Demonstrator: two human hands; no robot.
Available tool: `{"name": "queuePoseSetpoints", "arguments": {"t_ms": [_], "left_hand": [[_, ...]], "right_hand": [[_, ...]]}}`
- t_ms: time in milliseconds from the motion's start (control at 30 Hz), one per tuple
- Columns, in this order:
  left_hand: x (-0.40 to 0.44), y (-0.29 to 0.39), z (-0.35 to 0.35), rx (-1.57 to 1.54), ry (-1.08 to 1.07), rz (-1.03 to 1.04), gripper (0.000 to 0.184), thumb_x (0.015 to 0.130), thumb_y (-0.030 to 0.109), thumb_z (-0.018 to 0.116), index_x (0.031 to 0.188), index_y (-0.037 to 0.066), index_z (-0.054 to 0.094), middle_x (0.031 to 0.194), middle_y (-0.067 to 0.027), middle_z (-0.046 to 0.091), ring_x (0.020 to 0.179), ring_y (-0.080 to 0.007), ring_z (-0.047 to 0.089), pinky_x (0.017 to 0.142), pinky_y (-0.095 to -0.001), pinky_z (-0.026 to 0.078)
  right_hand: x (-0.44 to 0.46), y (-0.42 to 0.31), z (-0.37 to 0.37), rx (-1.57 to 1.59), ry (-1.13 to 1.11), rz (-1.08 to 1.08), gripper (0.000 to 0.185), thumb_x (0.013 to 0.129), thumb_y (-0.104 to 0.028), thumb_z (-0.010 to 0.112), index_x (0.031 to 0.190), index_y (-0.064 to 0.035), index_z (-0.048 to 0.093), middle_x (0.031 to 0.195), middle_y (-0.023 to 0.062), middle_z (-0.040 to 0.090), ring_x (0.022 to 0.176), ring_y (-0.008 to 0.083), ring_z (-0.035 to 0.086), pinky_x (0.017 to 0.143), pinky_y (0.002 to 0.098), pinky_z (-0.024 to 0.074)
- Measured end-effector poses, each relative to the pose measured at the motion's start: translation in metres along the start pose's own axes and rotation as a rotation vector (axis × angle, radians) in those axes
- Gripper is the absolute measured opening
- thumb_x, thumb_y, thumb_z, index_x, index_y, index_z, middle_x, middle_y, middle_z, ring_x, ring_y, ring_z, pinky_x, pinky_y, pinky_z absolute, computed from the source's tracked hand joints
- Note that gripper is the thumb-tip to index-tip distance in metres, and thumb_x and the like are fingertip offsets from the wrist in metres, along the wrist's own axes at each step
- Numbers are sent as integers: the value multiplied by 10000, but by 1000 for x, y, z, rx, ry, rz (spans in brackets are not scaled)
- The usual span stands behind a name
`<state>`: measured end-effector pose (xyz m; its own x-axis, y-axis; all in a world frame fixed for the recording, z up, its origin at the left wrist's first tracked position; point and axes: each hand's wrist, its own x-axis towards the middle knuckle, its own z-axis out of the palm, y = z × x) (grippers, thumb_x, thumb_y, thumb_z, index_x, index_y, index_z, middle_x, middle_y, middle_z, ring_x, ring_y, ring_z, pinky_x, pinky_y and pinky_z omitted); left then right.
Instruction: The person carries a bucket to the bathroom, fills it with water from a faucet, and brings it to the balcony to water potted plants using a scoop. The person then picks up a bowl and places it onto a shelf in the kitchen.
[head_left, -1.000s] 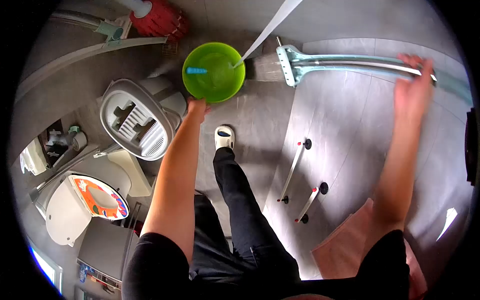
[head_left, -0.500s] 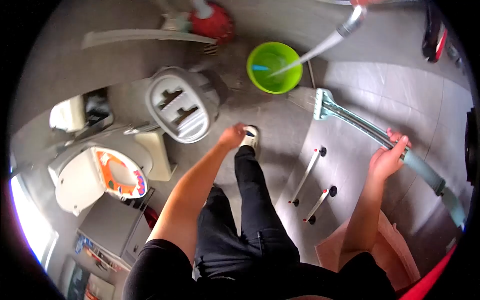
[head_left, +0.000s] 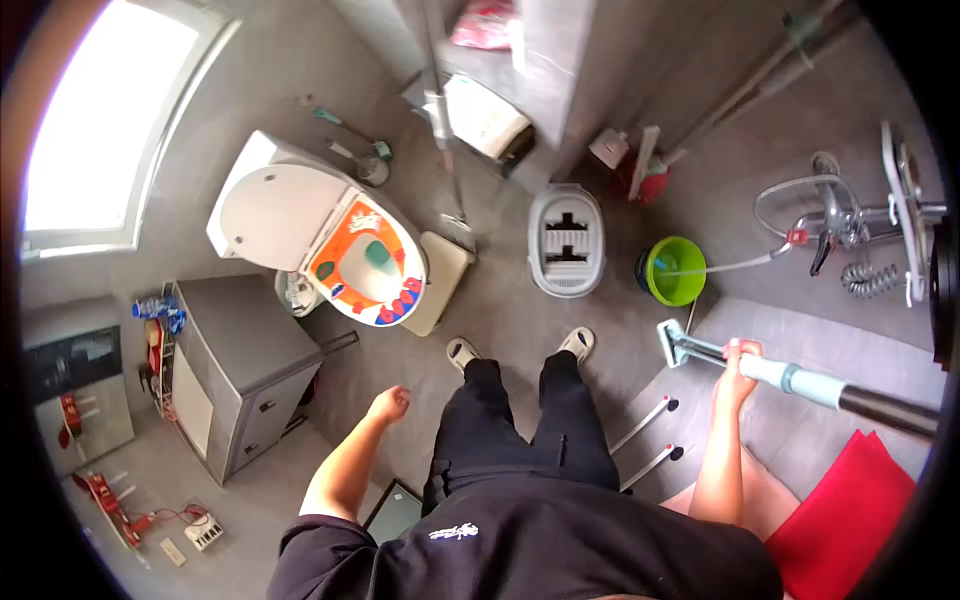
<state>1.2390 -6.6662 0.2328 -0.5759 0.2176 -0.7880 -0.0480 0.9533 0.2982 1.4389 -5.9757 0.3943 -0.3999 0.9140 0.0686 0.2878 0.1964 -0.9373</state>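
Observation:
My right hand (head_left: 737, 372) is wrapped round the pale teal mop (head_left: 790, 380) near its head, and the pole runs off to the right edge. My left hand (head_left: 389, 404) hangs at the left, away from any object, its fingers curled and nothing seen in them. Beyond the mop head stands a green bucket (head_left: 678, 284), with a stream of water running into it from the tap (head_left: 832, 232) on the wall. To the left of the bucket is a grey mop bucket (head_left: 566, 240) with a slotted top.
A toilet (head_left: 290, 215) with an orange seat, its lid raised, stands at the upper left. Below it is a grey cabinet (head_left: 235, 335). Two white bars (head_left: 640, 425) are near my right leg, and a red cloth (head_left: 845, 515) lies at the lower right.
My view has swung left and widened. My left hand has let go of the green bucket's rim and moved back to the left. My right hand still holds the mop, now lower down by its head.

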Motion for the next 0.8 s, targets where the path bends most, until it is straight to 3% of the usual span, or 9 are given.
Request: {"name": "queuePoseSetpoints", "arguments": {"t_ms": [67, 167, 300, 367, 433, 600, 700, 800], "left_hand": [[-29, -63, -6, -92, -39, -86, 353, 873, 234, 629, 1206, 127, 675, 1057, -127, 738, 1022, -277, 703, 898, -401, 548], [-86, -104, -36, -129, -18, -157, 369, 896, 220, 622, 1245, 102, 651, 1147, -122, 725, 1099, -267, 683, 958, -372, 527], [-122, -183, -31, -352, -33, -171, 359, 912, 206, 625, 1240, 64, 648, 1177, -125, 718, 1127, -257, 674, 976, -362, 518], [-127, -219, -15, -471, 24, -187, 358, 923, 207, 630, 1240, 41, 646, 1195, -131, 714, 1133, -247, 673, 982, -356, 514], [-129, -247, 4, -544, 25, -216, 370, 925, 212, 627, 1257, 49, 642, 1193, -151, 710, 1143, -260, 669, 971, -354, 513], [-160, -220, -1, -695, 56, -143, 329, 948, 157, 614, 1247, 20, 619, 970, -77, 713, 765, -154, 646, 703, -338, 544], [-162, -218, 7, -670, 102, -136, 314, 963, 138, 602, 1257, 30, 619, 941, -70, 705, 759, -140, 642, 701, -315, 539], [-180, -197, -8, -757, 162, -160, 314, 966, 134, 600, 1262, 32, 618, 957, -72, 706, 771, -144, 650, 704, -312, 538]], "right_hand": [[-27, -52, 40, -73, -153, -66, 180, 911, -9, 683, 830, -69, 534, 740, 23, 566, 677, 115, 555, 659, 273, 482], [-63, -143, 106, 19, -392, -217, 196, 918, 10, 657, 819, -72, 509, 725, 29, 560, 613, 106, 542, 602, 272, 478], [-105, -238, 192, 304, -596, -89, 218, 890, 23, 681, 779, -72, 518, 692, -5, 539, 590, 93, 565, 557, 274, 483], [-124, -273, 231, 246, -613, -140, 227, 885, 26, 685, 775, -71, 513, 685, -12, 515, 583, 92, 556, 547, 280, 481], [-141, -302, 267, 448, -689, -116, 223, 877, 20, 695, 775, -74, 520, 678, -13, 525, 578, 89, 556, 540, 276, 473], [-159, -383, 359, 520, -713, -226, 209, 890, -80, 703, 743, -64, 555, 637, -10, 569, 547, 96, 568, 514, 279, 454], [-145, -421, 420, 452, -698, -394, 218, 883, -112, 707, 728, -48, 568, 595, 2, 581, 524, 104, 579, 505, 292, 453], [-122, -454, 485, 500, -615, -393, 241, 868, -147, 717, 710, -38, 571, 573, 9, 582, 515, 104, 585, 511, 295, 461]]}}
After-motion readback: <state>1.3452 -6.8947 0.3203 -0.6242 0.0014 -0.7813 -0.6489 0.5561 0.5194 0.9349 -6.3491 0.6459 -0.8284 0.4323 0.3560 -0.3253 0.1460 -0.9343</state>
